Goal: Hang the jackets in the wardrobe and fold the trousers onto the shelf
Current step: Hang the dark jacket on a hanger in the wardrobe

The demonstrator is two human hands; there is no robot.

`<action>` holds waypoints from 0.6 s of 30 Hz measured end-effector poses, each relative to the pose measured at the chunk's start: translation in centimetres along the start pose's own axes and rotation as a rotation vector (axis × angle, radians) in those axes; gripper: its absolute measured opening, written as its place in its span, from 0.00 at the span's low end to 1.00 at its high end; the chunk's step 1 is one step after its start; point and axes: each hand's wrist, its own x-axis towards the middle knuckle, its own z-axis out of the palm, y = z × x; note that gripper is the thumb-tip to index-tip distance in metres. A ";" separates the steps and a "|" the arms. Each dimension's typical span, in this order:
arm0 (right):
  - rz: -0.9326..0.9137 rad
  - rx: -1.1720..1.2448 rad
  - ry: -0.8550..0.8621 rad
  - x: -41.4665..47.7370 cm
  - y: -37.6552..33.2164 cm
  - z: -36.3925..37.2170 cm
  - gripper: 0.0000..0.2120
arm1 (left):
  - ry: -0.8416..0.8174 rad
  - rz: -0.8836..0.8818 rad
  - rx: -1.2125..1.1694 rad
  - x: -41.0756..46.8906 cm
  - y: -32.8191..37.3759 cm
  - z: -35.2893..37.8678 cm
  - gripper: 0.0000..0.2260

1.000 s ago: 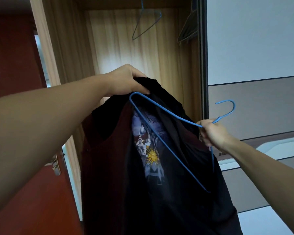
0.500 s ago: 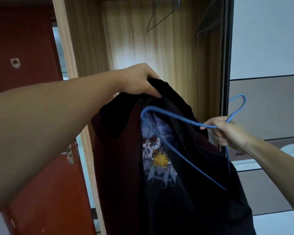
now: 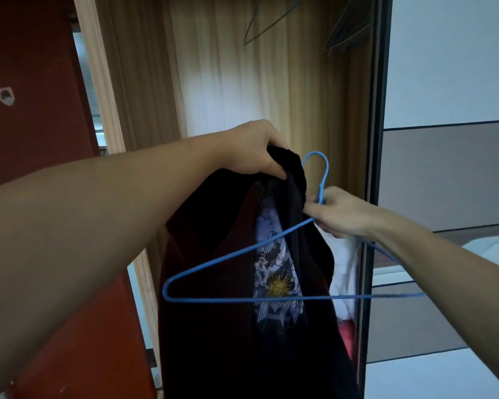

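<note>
Several hangers [image 3: 347, 27] hang upper right inside the wardrobe [image 3: 213, 82]. Left hand [image 3: 254, 151] grips the jacket [image 3: 213, 326] collar, frame centre; right hand [image 3: 340, 211] pinches the blue hanger [image 3: 213, 298] neck beside it. Jacket print: sun emblem [image 3: 278, 286].

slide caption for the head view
Left hand grips black and maroon jacket, right hand holds blue wire hanger before wooden wardrobe.

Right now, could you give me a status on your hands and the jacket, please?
Left hand grips jacket by collar. Right hand pinches blue hanger at its neck; hanger across jacket front, not threaded. Spare hangers overhead in wardrobe.
</note>
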 end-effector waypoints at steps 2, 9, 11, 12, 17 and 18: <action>0.053 0.159 -0.028 -0.2 -0.1 0.0 0.17 | 0.004 -0.020 0.009 -0.1 -0.2 -0.2 0.10; -0.052 0.113 0.056 0.5 -2.4 2.4 0.14 | 0.002 -0.049 0.053 -0.9 -0.5 -0.1 0.12; -0.099 0.131 0.200 1.5 -2.3 3.4 0.13 | 0.064 -0.066 0.087 -1.5 -0.9 0.1 0.08; -0.126 0.143 0.274 1.9 -2.2 3.5 0.12 | 0.084 -0.094 0.102 -1.8 -1.2 0.1 0.06; -0.189 0.260 0.473 2.3 -3.2 1.7 0.12 | -0.243 -0.449 0.021 -6.9 -5.8 0.7 0.13; -0.191 0.282 0.468 2.0 -3.3 1.3 0.12 | -0.318 -0.469 -0.073 -8.3 -6.9 1.4 0.10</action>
